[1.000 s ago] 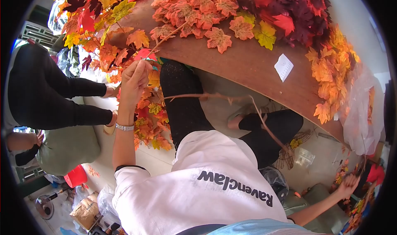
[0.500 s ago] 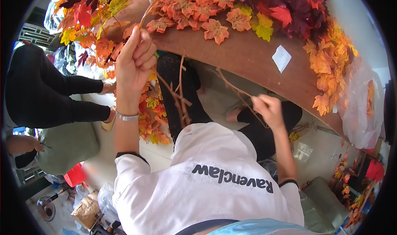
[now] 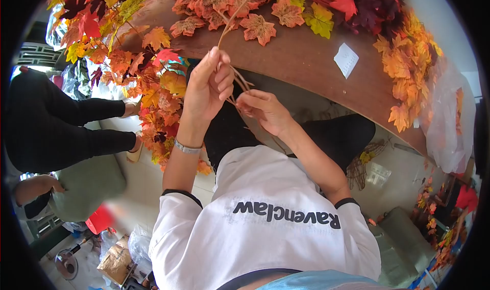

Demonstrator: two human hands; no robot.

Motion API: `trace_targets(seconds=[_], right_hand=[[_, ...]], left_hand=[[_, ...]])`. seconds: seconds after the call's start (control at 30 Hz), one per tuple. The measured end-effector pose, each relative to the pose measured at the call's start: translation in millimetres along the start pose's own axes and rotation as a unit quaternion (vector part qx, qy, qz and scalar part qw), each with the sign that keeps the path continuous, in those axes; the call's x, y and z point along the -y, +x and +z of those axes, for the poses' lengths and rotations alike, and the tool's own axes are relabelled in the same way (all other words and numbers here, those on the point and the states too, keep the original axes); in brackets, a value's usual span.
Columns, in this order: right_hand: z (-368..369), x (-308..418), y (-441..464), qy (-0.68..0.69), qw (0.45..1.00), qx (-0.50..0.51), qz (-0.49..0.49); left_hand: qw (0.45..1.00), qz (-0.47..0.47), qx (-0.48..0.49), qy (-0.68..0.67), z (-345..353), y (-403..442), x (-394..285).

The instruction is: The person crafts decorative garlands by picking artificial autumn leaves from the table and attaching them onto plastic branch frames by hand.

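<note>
My left hand [image 3: 208, 83], with a silver watch on its wrist, is closed around a thin brown artificial branch [image 3: 228, 31] in front of the table edge. The branch's bare tip reaches up over the table. My right hand [image 3: 265, 110] sits just below and to the right, its fingers closed on the forked lower stems [image 3: 238, 81] of the branch. The stems' lower ends run down past my right hand toward my lap and are partly hidden. Orange maple leaves [image 3: 258, 29] lie on the table beyond the branch tip.
The brown table [image 3: 301, 60] carries dark red and orange leaf bunches [image 3: 406, 65] and a white paper slip [image 3: 346, 60]. A leafy garland [image 3: 155, 101] hangs at its left end. A plastic bag [image 3: 451, 121] hangs at the right. Another person in black trousers [image 3: 66, 121] is at the left.
My right hand has moved left and up with its stem, meeting the branch near my left hand. My left hand has shifted right and slightly down. The stems are now gathered together.
</note>
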State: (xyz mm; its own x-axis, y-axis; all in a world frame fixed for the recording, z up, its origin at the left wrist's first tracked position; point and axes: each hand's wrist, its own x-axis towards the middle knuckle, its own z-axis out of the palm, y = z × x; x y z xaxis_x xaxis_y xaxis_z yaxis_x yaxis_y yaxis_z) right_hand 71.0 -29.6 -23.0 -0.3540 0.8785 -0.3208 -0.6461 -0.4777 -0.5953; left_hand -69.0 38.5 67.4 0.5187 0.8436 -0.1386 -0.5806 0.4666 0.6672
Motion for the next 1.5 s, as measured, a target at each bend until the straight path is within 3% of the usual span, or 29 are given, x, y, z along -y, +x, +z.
trace_targets(seconds=[0.23, 0.37, 0.4, 0.5, 0.57, 0.6, 0.7, 0.73, 0.87, 0.97, 1.0, 1.1, 1.17, 1.27, 1.3, 1.37, 1.5], right_hand=[[-28, 15, -24, 0.181, 0.982, -0.045, -0.033], [-29, 13, -41, 0.131, 0.990, 0.048, -0.016], [-22, 16, -48, 0.113, 0.993, 0.008, -0.016], [-38, 35, -68, 0.148, 0.988, 0.020, 0.036], [-69, 65, -94, 0.121, 0.986, -0.092, -0.065], [-66, 61, -101, 0.080, 0.991, -0.098, -0.029], [-57, 52, -100, -0.092, 0.996, 0.005, 0.008], [-64, 52, -98, -0.084, 0.996, 0.019, -0.012], [-74, 53, -97, -0.270, 0.953, -0.133, -0.035], [-87, 44, -102, -0.481, 0.861, -0.160, -0.047], [-92, 50, -107, -0.464, 0.879, -0.114, 0.014], [-91, 69, -128, -0.300, 0.946, -0.102, 0.069], [-93, 81, -147, -0.342, 0.925, -0.156, 0.051], [-109, 104, -189, -0.340, 0.921, -0.186, 0.036], [-109, 107, -203, -0.334, 0.924, -0.183, 0.023], [-92, 112, -215, -0.326, 0.926, -0.190, 0.026], [-80, 101, -218, -0.337, 0.911, -0.236, -0.029]], left_hand=[[0.999, -0.012, -0.019, 0.043, -41, -23, 6], [0.996, -0.032, -0.016, 0.076, -55, -37, 10], [0.995, -0.036, -0.015, 0.091, -56, -40, 11], [0.961, 0.020, -0.181, 0.207, -57, -49, 1], [0.981, 0.099, -0.110, 0.128, -90, -60, -61], [0.953, 0.101, -0.145, 0.245, -86, -65, -47], [0.966, 0.063, -0.101, 0.230, -71, -52, -40], [0.960, 0.056, -0.109, 0.252, -71, -50, -39], [0.957, 0.075, -0.122, 0.253, -71, -53, -39], [0.954, 0.086, -0.154, 0.242, -71, -58, -43], [0.951, 0.092, -0.180, 0.234, -76, -61, -47], [0.944, 0.122, -0.229, 0.205, -96, -73, -63], [0.952, 0.127, -0.223, 0.169, -116, -84, -77], [0.931, 0.165, -0.297, 0.135, -145, -102, -108], [0.965, 0.162, -0.196, 0.060, -162, -111, -123], [0.967, 0.185, -0.166, 0.061, -160, -111, -133], [0.954, 0.203, -0.204, 0.080, -134, -88, -117]])
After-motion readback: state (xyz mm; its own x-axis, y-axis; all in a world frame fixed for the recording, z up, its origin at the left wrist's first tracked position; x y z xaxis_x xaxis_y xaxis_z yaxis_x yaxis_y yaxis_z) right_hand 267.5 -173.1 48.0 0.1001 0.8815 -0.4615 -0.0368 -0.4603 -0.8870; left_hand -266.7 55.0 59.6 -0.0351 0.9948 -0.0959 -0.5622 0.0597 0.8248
